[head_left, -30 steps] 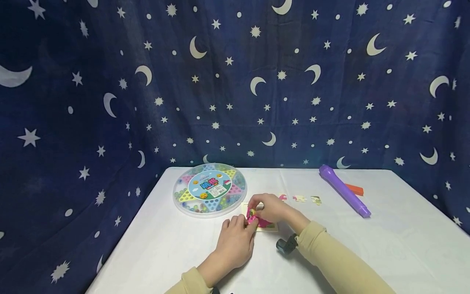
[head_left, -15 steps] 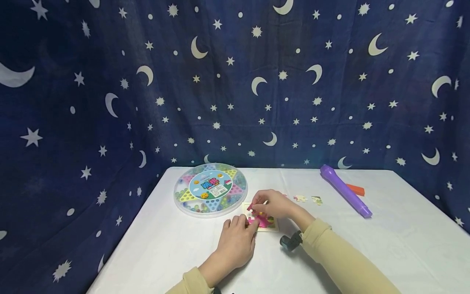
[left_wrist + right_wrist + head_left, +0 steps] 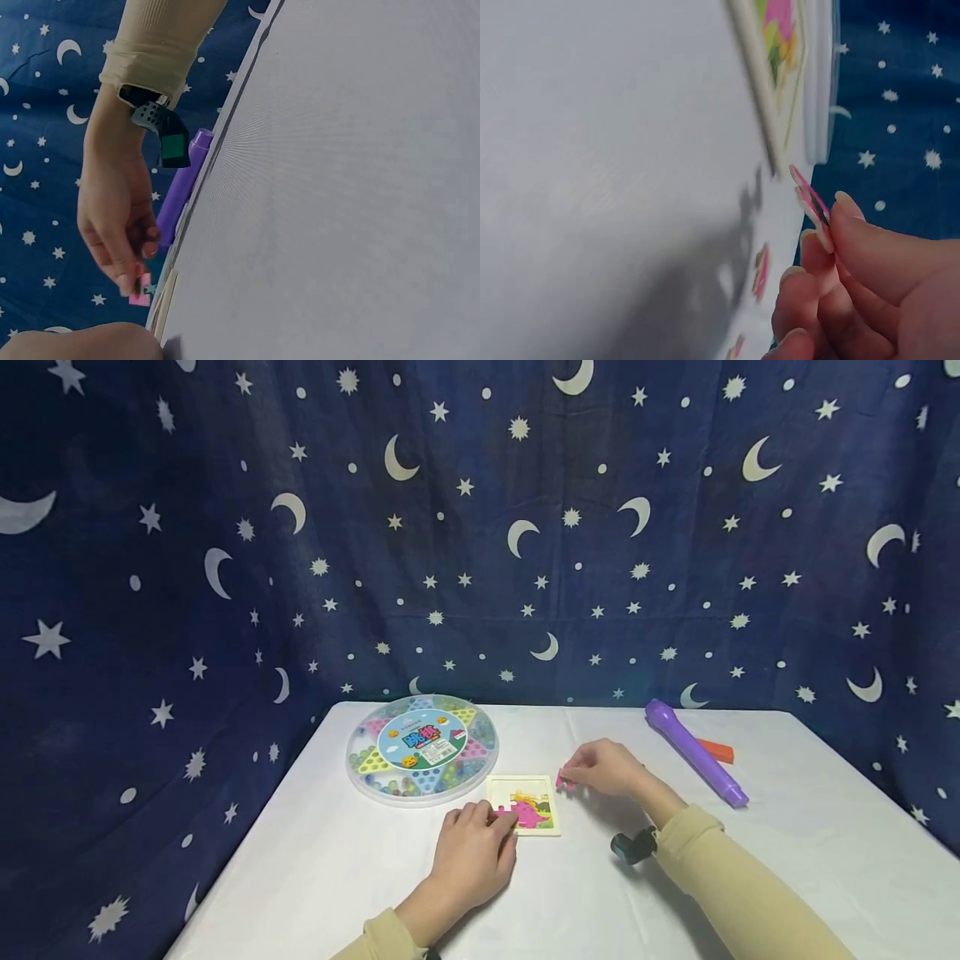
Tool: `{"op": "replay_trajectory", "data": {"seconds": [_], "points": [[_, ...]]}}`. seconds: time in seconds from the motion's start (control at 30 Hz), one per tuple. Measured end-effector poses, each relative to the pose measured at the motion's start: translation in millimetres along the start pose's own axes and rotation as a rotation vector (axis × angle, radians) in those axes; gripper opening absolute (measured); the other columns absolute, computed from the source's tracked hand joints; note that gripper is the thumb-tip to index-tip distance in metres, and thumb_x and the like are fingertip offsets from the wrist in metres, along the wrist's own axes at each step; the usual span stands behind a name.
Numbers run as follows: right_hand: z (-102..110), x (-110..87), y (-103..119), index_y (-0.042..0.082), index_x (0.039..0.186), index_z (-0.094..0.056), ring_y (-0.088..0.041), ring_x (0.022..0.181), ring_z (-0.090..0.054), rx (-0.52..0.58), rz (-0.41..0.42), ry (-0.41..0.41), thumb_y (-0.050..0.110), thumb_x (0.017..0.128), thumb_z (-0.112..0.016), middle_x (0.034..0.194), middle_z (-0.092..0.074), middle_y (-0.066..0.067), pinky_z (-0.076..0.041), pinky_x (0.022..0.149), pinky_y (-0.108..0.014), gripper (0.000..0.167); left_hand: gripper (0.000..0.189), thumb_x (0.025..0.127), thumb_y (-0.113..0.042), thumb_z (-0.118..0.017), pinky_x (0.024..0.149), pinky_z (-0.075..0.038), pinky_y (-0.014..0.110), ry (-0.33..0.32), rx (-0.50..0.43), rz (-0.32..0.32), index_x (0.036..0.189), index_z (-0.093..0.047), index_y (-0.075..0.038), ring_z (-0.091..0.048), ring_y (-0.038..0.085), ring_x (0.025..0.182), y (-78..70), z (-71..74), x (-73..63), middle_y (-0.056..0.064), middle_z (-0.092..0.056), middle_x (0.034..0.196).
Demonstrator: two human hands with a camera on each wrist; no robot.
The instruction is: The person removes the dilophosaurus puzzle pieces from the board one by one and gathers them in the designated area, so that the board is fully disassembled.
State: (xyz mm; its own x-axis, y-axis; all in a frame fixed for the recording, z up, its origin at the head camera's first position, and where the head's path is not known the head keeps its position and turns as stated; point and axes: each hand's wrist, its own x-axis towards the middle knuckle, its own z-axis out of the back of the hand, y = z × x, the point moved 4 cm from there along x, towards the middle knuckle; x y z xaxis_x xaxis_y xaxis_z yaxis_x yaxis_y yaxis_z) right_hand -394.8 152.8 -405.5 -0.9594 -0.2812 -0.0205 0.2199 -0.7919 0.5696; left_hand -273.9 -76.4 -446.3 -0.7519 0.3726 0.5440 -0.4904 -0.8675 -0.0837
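My right hand [image 3: 606, 768] pinches a pink jigsaw piece [image 3: 564, 780] between thumb and fingers, just right of the puzzle board. The right wrist view shows this jigsaw piece [image 3: 814, 208] edge-on at the fingertips. My left hand [image 3: 472, 852] rests with its fingers on the lower-left part of the square puzzle board [image 3: 557, 817], which has a cream frame. Fitted pieces [image 3: 531, 812] on the board show part of a pink dinosaur; its upper left is bare. Loose pink pieces [image 3: 760, 273] lie on the table below my right hand, hidden by it in the head view.
A round clear case of marbles [image 3: 422, 747] with a star-patterned board lies behind and left of the puzzle. At the right lies a purple stick with a bulbous end [image 3: 696, 752], partly covering an orange block [image 3: 717, 751]. A dark starry cloth [image 3: 480, 568] hangs behind the white table.
My right hand has moved from over the board to its right, carrying the pink jigsaw piece off it and uncovering the board's upper part. My left hand has stayed at the board's lower left.
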Motion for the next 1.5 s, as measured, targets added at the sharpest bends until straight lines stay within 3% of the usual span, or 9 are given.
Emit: {"op": "replay_trajectory", "data": {"seconds": [0.37, 0.6, 0.8, 0.97, 1.1, 1.23, 1.37, 1.5], "points": [[-5.0, -11.3, -15.3, 0.012, 0.098, -0.076, -0.019, 0.071, -0.058, 0.017, -0.068, 0.072, 0.017, 0.092, -0.076, 0.08, -0.065, -0.001, -0.05, 0.065, -0.033, 0.008, 0.024, 0.094, -0.034, -0.071, 0.085, -0.048, 0.045, -0.03, -0.05, 0.033, 0.113, -0.079, -0.023, -0.06, 0.017, 0.087, 3.5, -0.3, -3.3, -0.003, -0.061, 0.093], [-5.9, -11.5, -10.5, 0.013, 0.095, -0.074, -0.019, 0.076, -0.058, -0.037, -0.038, 0.027, 0.013, 0.091, -0.077, 0.088, -0.067, 0.0, -0.051, 0.067, -0.034, 0.006, 0.022, 0.094, -0.034, -0.072, 0.086, -0.048, 0.045, -0.043, -0.06, 0.026, 0.111, -0.079, -0.023, -0.061, 0.017, 0.09, 4.1, -1.1, -2.4, -0.003, -0.063, 0.095], [-11.3, -10.6, 6.7, 0.012, 0.096, -0.073, -0.016, 0.076, -0.059, -0.058, 0.064, -0.001, 0.012, 0.09, -0.077, 0.086, -0.067, 0.003, -0.051, 0.07, -0.035, 0.007, 0.021, 0.093, -0.034, -0.073, 0.086, -0.048, 0.044, -0.052, -0.062, 0.026, 0.11, -0.08, -0.023, -0.06, 0.018, 0.09, 4.0, -1.0, -1.8, -0.003, -0.062, 0.093], [-22.9, -8.8, 27.0, 0.014, 0.104, -0.075, -0.014, 0.081, -0.061, -0.059, 0.112, 0.025, 0.016, 0.091, -0.077, 0.092, -0.069, 0.005, -0.052, 0.075, -0.038, 0.013, 0.021, 0.094, -0.034, -0.072, 0.086, -0.048, 0.046, -0.043, -0.052, 0.015, 0.11, -0.079, -0.022, -0.06, 0.018, 0.089, 3.2, -0.9, -0.7, -0.002, -0.061, 0.091], [-34.5, -7.5, 41.5, 0.017, 0.113, -0.075, -0.019, 0.095, -0.064, -0.054, 0.116, 0.068, 0.021, 0.091, -0.08, 0.101, -0.071, 0.004, -0.053, 0.088, -0.049, 0.023, 0.021, 0.094, -0.034, -0.071, 0.086, -0.048, 0.046, -0.034, -0.043, 0.012, 0.11, -0.079, -0.023, -0.06, 0.018, 0.09, 3.2, -1.1, 0.0, -0.003, -0.06, 0.091], [-44.9, -6.2, 51.2, 0.017, 0.116, -0.075, -0.023, 0.109, -0.065, -0.057, 0.151, 0.1, 0.025, 0.09, -0.081, 0.106, -0.072, 0.003, -0.043, 0.103, -0.058, 0.028, 0.02, 0.093, -0.034, -0.072, 0.084, -0.048, 0.045, -0.051, -0.04, 0.005, 0.109, -0.079, -0.023, -0.06, 0.018, 0.089, 3.9, -1.5, -0.5, -0.003, -0.06, 0.09], [-51.1, -4.8, 56.2, 0.013, 0.117, -0.075, -0.024, 0.113, -0.064, -0.067, 0.186, 0.115, 0.024, 0.089, -0.081, 0.109, -0.073, 0.003, -0.043, 0.105, -0.054, 0.031, 0.02, 0.093, -0.033, -0.072, 0.083, -0.047, 0.044, -0.071, -0.038, -0.004, 0.108, -0.08, -0.024, -0.059, 0.018, 0.088, 4.2, -1.3, -1.4, -0.004, -0.059, 0.089], [-53.2, -4.7, 59.2, 0.012, 0.116, -0.075, -0.025, 0.11, -0.065, -0.077, 0.187, 0.122, 0.021, 0.088, -0.082, 0.108, -0.072, 0.001, -0.049, 0.099, -0.051, 0.03, 0.019, 0.093, -0.033, -0.072, 0.083, -0.047, 0.044, -0.07, -0.032, -0.003, 0.108, -0.08, -0.024, -0.059, 0.018, 0.089, 4.3, -1.5, -1.5, -0.003, -0.059, 0.089]]}}
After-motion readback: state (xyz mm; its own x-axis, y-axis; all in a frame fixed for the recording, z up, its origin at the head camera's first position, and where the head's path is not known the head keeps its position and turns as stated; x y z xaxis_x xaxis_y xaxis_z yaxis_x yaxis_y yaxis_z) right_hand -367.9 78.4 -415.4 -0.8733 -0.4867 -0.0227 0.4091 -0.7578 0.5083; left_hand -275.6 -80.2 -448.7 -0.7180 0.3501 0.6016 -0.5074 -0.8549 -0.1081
